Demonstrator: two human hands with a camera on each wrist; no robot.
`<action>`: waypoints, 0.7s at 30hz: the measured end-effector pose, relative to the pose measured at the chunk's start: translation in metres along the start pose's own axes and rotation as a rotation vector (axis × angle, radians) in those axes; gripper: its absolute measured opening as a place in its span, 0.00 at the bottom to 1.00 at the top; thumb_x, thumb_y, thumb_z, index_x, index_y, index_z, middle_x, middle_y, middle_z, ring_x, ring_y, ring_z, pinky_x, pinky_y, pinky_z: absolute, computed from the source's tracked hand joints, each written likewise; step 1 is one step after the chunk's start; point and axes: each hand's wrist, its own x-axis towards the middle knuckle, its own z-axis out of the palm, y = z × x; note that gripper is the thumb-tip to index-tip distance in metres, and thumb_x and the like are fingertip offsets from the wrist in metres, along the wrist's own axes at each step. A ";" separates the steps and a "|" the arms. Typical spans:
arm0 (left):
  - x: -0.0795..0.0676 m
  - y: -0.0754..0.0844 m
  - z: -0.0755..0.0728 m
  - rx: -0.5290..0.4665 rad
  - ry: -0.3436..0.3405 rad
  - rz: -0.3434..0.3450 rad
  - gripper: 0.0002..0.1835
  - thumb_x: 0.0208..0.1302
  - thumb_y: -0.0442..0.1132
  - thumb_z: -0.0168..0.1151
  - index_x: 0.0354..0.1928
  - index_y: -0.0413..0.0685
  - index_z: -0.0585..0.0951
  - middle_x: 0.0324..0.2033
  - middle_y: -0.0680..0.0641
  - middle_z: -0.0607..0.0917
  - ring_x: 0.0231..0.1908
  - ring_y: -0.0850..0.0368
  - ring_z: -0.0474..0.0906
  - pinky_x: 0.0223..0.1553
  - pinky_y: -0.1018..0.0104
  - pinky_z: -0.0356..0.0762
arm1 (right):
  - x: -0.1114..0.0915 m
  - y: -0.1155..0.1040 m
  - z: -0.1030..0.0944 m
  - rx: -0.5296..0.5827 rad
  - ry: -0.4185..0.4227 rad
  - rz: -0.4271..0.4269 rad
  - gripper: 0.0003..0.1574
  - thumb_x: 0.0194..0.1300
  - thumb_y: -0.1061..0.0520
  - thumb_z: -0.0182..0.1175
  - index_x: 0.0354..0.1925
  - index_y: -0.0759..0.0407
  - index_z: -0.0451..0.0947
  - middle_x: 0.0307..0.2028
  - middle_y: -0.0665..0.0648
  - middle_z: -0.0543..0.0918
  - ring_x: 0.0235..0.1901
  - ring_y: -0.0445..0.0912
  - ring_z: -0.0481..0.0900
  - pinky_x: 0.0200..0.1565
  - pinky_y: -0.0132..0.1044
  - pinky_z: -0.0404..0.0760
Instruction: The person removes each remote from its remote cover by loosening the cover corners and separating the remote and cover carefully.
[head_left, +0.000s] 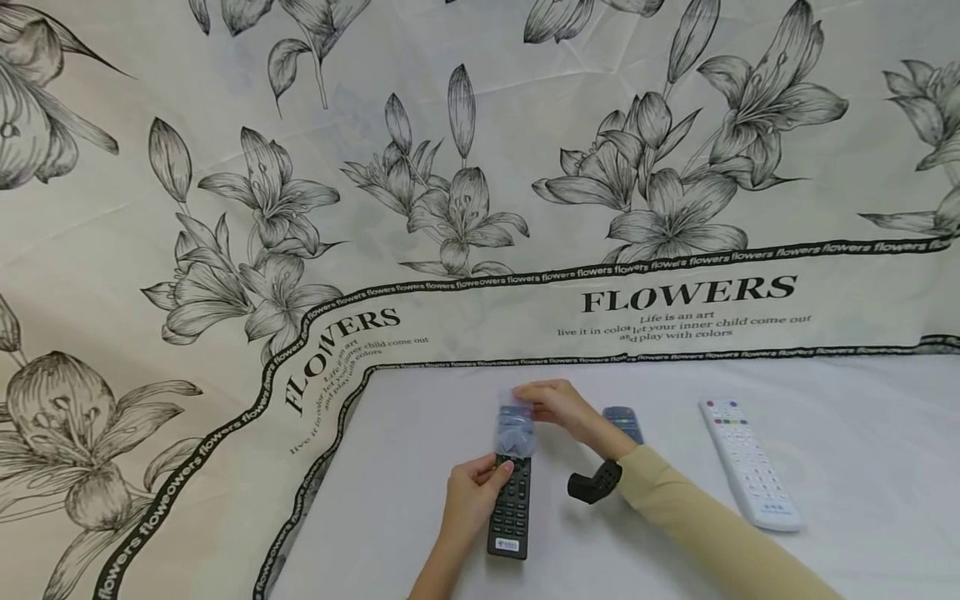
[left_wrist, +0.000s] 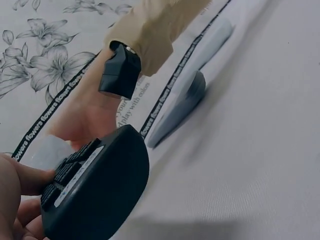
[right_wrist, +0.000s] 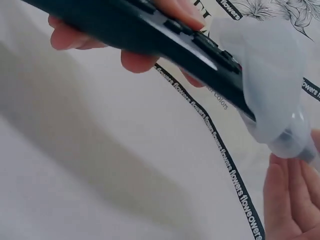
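The black remote [head_left: 512,510] was held above the table [head_left: 397,475], its long axis pointing away from the person, clamped in the grip of the left hand [head_left: 474,492]. Farther out, the right hand [head_left: 561,408] pinched the tip of the translucent sleeve [head_left: 515,440] covering its far end.

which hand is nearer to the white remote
Right: the right hand, at the cloudy cover on the black remote, is left of the white remote; the left hand, gripping the black remote, is farther left.
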 end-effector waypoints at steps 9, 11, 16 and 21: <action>0.003 0.000 -0.004 0.001 -0.042 0.036 0.21 0.59 0.39 0.66 0.48 0.28 0.80 0.38 0.36 0.87 0.37 0.52 0.86 0.34 0.68 0.84 | 0.006 0.001 0.010 0.090 -0.079 0.088 0.28 0.62 0.52 0.62 0.53 0.71 0.76 0.35 0.49 0.87 0.36 0.38 0.81 0.40 0.30 0.79; 0.003 0.000 -0.003 0.004 -0.036 0.031 0.21 0.60 0.40 0.66 0.48 0.28 0.81 0.38 0.37 0.88 0.36 0.53 0.86 0.33 0.69 0.83 | 0.006 0.002 0.010 0.054 -0.024 0.064 0.24 0.61 0.52 0.63 0.49 0.70 0.80 0.32 0.48 0.87 0.35 0.37 0.81 0.40 0.30 0.78; 0.000 0.002 -0.001 -0.011 -0.011 0.002 0.20 0.60 0.41 0.66 0.47 0.30 0.82 0.36 0.38 0.88 0.34 0.54 0.87 0.31 0.70 0.83 | 0.006 0.002 0.010 -0.021 0.082 0.034 0.22 0.59 0.50 0.65 0.44 0.66 0.84 0.33 0.47 0.86 0.35 0.39 0.78 0.40 0.32 0.77; -0.001 0.005 0.001 -0.040 0.006 -0.008 0.21 0.60 0.41 0.66 0.48 0.29 0.81 0.35 0.38 0.88 0.32 0.54 0.87 0.29 0.69 0.83 | 0.005 0.000 0.013 0.003 0.151 0.048 0.18 0.58 0.49 0.66 0.36 0.64 0.85 0.27 0.46 0.83 0.32 0.40 0.76 0.38 0.31 0.75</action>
